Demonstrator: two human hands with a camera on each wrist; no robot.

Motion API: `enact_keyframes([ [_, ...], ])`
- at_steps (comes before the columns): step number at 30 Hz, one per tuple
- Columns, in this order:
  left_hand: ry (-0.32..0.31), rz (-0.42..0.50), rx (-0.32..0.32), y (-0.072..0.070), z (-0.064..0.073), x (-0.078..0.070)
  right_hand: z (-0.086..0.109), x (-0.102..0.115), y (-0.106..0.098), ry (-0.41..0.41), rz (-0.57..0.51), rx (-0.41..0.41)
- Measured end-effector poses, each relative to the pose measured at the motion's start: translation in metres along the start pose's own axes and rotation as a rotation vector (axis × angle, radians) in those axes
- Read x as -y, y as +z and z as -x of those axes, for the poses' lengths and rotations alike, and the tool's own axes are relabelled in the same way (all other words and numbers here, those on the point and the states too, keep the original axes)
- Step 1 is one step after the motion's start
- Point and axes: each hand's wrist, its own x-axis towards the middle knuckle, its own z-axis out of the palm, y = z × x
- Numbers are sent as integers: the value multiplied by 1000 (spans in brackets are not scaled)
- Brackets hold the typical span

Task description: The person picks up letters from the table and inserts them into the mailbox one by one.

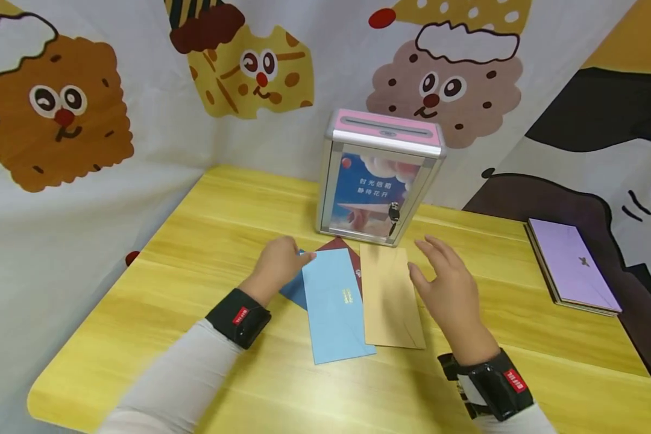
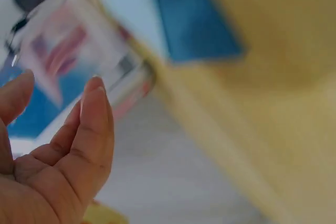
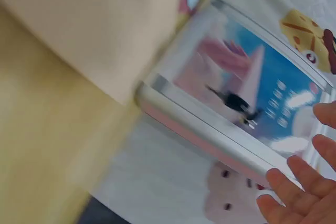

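On the table lie a light blue envelope (image 1: 333, 319), a tan envelope (image 1: 390, 301), a darker blue envelope (image 1: 295, 292) and a dark red envelope (image 1: 354, 258), overlapping. The light blue one covers much of the darker blue and red ones. Over the upper left of this group hovers my left hand (image 1: 276, 268); in the left wrist view its thumb and fingers are apart with nothing between them. My right hand (image 1: 450, 295) is just right of the tan envelope, fingers spread and holding nothing. Behind the envelopes stands a pink and silver letter box (image 1: 325, 181) with a top slot.
A stack of envelopes, lilac on top (image 1: 572, 262), lies at the table's right edge. Small keys (image 1: 393, 217) hang at the box's front lock. A white cartoon-printed cloth (image 1: 163, 120) hangs behind the yellow wooden table (image 1: 195, 241).
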Motion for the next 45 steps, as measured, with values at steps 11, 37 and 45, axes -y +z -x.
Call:
enact_keyframes([
  [11,-144,-249,99,56,0,-5,39,-10,14,138,18,136],
  [37,-162,-491,94,68,23,-16,58,-10,-6,192,11,213],
  [45,-203,-390,51,66,25,-21,61,-9,-14,217,16,221],
])
